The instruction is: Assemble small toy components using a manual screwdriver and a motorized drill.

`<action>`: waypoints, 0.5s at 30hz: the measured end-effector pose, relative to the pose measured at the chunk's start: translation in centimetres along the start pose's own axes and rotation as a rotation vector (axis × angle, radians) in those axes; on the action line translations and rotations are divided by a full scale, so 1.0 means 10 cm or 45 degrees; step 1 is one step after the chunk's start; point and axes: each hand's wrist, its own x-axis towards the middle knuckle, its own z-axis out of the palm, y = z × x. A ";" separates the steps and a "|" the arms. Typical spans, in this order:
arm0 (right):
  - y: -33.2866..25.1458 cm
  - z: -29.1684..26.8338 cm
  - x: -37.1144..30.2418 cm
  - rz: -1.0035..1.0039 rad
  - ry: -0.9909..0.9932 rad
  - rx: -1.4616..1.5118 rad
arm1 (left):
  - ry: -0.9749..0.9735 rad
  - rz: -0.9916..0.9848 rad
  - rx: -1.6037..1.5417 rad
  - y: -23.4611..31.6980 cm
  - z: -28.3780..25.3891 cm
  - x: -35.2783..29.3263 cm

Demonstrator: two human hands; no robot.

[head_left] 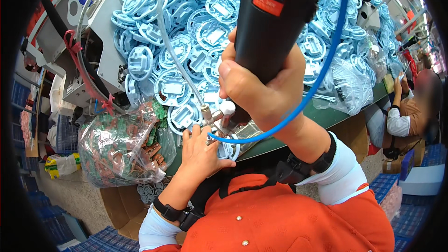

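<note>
My right hand (261,84) is wrapped around a thick black electric screwdriver (280,28), held upright with its lower end pointing down at the table's near edge. A metal fitting (212,114) joins the tool's lower part, with a clear hose (169,42) and a blue hose (337,51) running to it. Beneath the tool, my left hand (200,154) grips a round light-blue plastic part (229,149), thumb on the near side and fingers on the far side. The screwdriver's tip is hidden. A large heap of similar light-blue parts (212,32) lies just beyond both hands.
Left of my hands sits a clear bag of green and brown circuit boards (119,147). A grey metal machine (105,42) stands behind it. More plastic bags (350,84) lie right on the green table (333,114). An open cardboard box (123,207) is below; another person (406,116) sits at right.
</note>
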 end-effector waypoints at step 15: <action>-0.21 0.36 0.06 -0.095 -0.114 0.104 | 0.342 -0.207 -0.427 -0.19 0.61 -0.53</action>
